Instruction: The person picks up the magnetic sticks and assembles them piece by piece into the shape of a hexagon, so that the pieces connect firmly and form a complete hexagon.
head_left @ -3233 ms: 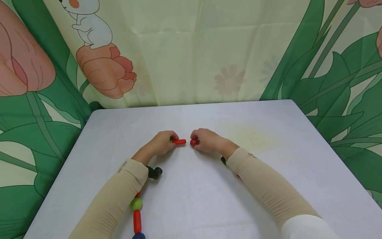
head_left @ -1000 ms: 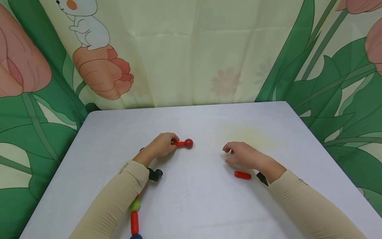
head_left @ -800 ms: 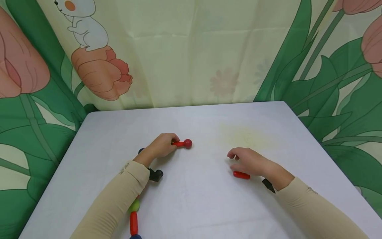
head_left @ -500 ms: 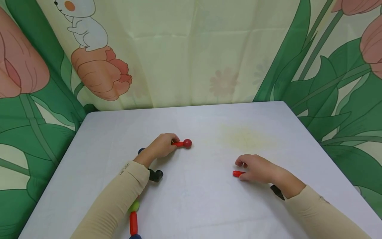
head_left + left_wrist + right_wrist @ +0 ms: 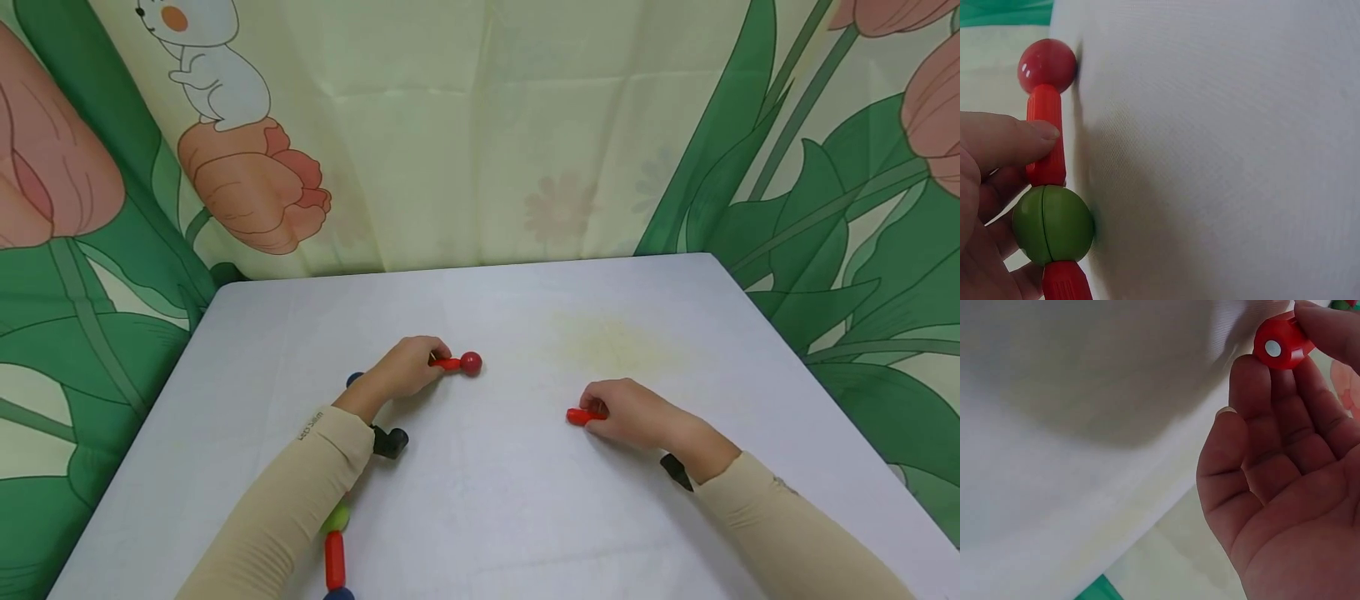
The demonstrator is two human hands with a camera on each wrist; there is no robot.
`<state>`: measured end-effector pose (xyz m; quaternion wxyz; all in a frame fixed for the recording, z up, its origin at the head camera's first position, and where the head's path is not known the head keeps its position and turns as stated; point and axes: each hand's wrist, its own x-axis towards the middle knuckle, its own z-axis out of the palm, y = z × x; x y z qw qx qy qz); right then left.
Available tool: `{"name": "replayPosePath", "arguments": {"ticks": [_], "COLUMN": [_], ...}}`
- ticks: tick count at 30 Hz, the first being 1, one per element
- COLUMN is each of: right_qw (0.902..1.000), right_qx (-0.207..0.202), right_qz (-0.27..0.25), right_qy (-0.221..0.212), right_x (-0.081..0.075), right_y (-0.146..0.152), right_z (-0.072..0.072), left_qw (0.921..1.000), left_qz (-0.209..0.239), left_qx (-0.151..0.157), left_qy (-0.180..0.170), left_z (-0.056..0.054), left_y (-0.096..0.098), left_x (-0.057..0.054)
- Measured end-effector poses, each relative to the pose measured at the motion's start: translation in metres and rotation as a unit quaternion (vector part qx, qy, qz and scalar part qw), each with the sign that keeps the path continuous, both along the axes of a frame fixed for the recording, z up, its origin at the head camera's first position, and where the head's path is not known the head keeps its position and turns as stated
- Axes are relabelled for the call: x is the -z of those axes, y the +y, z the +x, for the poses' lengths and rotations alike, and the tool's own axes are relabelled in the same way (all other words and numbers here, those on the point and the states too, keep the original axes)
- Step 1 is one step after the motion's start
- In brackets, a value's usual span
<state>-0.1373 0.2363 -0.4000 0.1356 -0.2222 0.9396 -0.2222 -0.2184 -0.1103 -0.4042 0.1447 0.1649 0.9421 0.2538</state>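
Note:
My left hand point(image 5: 408, 367) pinches a red rod point(image 5: 1045, 134) between thumb and fingers. A dark red ball point(image 5: 1047, 65) sits on the rod's far end, and a green ball point(image 5: 1054, 224) joins its near end. Another red rod point(image 5: 1067, 281) follows below the green ball. Over to the right, my right hand point(image 5: 637, 414) pinches a separate red rod point(image 5: 585, 416) just above or on the table; I cannot tell which. The right wrist view shows that rod's end point(image 5: 1272, 348) with a pale round spot.
Partly under the left forearm lie more joined pieces: a yellow-green ball point(image 5: 337, 517), a red rod point(image 5: 334, 560) and a blue ball point(image 5: 340, 593). Another blue ball point(image 5: 354, 379) shows behind the left wrist. A printed curtain point(image 5: 450, 150) hangs behind the white table point(image 5: 480, 500).
The dark red ball went from the right hand onto the left-held rod's end. My right hand moved right and nearer, took hold of the loose red rod, and shifted it slightly left and away.

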Motion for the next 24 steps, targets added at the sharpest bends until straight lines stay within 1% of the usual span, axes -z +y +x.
{"name": "replayPosePath", "arguments": {"ticks": [2,9,12,24], "right_qw": [0.9999,0.9998,0.9996,0.9997], "right_qx": [-0.007,0.001,-0.002,0.022], "right_qz": [-0.004,-0.018,-0.024,-0.007], "right_qy": [0.008,0.011,0.015,-0.006], "right_x": [0.001,0.002,0.003,0.002], "right_y": [-0.006,-0.024,-0.031,-0.061], "right_z": [-0.005,-0.022,-0.029,-0.052], "left_qw": [1.0000,1.0000,1.0000,0.9999], "left_qz": [0.000,-0.004,-0.005,-0.005], "left_qx": [0.000,-0.001,-0.002,0.006], "left_qy": [-0.002,-0.004,-0.004,-0.007], "left_z": [0.000,0.000,0.000,0.001], "left_y": [0.000,0.001,0.000,0.001], "left_x": [0.000,0.000,0.000,-0.001]}}
